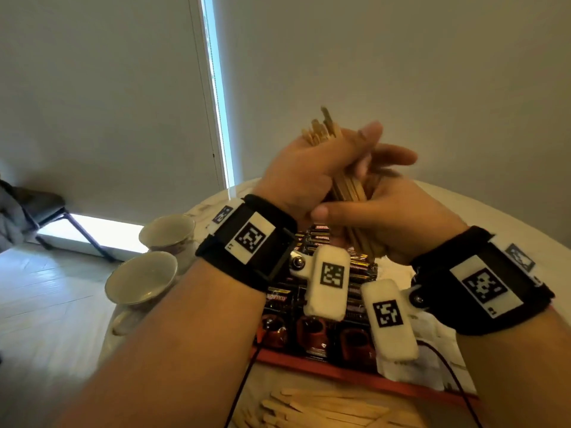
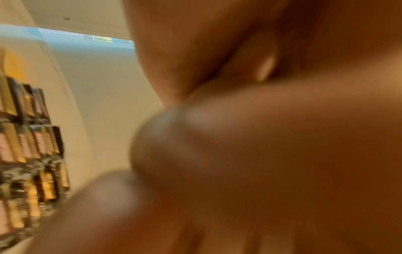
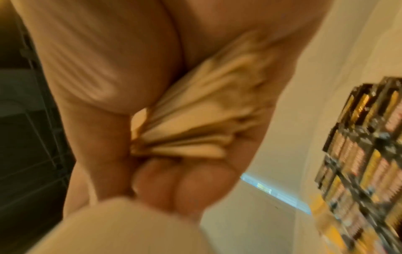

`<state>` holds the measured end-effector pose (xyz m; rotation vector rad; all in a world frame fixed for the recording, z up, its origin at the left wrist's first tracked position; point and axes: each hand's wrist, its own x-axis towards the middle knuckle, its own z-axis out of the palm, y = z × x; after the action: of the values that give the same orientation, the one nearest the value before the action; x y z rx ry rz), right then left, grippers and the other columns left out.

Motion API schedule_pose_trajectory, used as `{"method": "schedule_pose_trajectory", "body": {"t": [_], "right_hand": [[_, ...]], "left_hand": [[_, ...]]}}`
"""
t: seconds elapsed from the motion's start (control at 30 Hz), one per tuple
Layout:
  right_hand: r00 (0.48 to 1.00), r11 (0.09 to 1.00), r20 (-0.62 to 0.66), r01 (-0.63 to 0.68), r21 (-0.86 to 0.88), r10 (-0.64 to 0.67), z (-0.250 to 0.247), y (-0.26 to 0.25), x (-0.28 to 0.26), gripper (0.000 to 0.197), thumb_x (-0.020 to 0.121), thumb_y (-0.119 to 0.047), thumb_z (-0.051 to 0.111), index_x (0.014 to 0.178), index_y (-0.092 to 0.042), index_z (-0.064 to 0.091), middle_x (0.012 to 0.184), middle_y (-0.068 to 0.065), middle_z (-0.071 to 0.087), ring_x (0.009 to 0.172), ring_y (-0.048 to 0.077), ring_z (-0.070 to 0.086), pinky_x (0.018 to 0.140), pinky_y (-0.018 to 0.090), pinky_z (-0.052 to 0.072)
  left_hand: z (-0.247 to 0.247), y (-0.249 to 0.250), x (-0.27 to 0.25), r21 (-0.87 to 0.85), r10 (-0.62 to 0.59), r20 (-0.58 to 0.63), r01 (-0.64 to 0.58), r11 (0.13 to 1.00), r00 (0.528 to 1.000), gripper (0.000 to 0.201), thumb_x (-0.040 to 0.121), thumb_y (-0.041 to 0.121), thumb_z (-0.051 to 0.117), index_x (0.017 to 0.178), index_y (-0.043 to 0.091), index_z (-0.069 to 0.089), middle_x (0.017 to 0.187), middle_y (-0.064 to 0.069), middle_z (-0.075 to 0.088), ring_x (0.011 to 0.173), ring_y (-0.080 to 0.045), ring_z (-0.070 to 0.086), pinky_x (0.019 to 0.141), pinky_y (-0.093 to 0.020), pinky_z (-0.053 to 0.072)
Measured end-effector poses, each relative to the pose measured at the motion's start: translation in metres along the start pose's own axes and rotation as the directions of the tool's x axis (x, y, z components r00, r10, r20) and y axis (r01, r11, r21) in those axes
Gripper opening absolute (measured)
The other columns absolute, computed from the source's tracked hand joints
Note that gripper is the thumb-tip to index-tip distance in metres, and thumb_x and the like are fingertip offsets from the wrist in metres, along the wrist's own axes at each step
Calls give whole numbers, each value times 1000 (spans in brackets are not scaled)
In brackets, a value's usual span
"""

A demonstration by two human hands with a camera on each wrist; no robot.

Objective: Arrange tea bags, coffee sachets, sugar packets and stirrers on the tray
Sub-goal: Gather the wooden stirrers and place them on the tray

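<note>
A bundle of wooden stirrers stands upright in the air above the tray, and both hands grip it. My left hand wraps the upper part, thumb up beside the sticks. Lower down, my right hand holds the bundle with its thumb across the front. In the right wrist view the stirrers fan out between palm and fingers. The red tray lies beneath, with rows of black coffee sachets and white packets on it. The left wrist view is blurred skin, with coffee sachets at its left.
Two empty cups stand left of the tray near the table's edge. Several loose stirrers lie on the table in front of the tray. Dark red round items line the tray's near side. A folding chair stands at the far left.
</note>
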<state>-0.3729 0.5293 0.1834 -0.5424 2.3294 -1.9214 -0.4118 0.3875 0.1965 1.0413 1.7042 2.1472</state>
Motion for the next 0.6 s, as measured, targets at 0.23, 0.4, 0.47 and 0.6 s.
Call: {"method": "schedule_pose_trajectory", "body": {"t": [0.23,0.4,0.47,0.6], "right_hand": [[922,776,-281,-33,630,267,-20,-1,2,47,97,-53,55,107,-8,65,95,12,71,85,25,73,68,32,61],[924,754,-201,-124,645,324,-12,1,6,53,98,-53,55,121,-6,65,85,9,69,65,16,66,47,23,55],[915,766,-238,-107,634,325,-13,3,7,50,96,-51,60,121,-8,65,79,5,65,53,8,54,37,17,43],[910,726,-293,-13,688,294,-11,10,13,43,77,-42,73,108,-14,64,71,2,58,41,3,43,30,14,31]], "left_hand": [[7,-1,14,-200,141,-309,-210,957,940,43,109,27,51,68,11,48,64,-6,62,98,-37,75,91,-44,61],[11,-7,14,0,219,-274,-228,974,936,40,102,35,61,72,11,53,76,-9,64,103,-41,73,98,-58,57],[13,-5,14,80,262,-256,-250,965,930,38,91,47,68,68,17,60,77,-7,68,103,-40,73,97,-58,57],[17,-14,14,189,312,-196,-276,942,930,27,94,34,71,70,22,68,79,-12,72,97,-40,74,92,-62,58]]}}
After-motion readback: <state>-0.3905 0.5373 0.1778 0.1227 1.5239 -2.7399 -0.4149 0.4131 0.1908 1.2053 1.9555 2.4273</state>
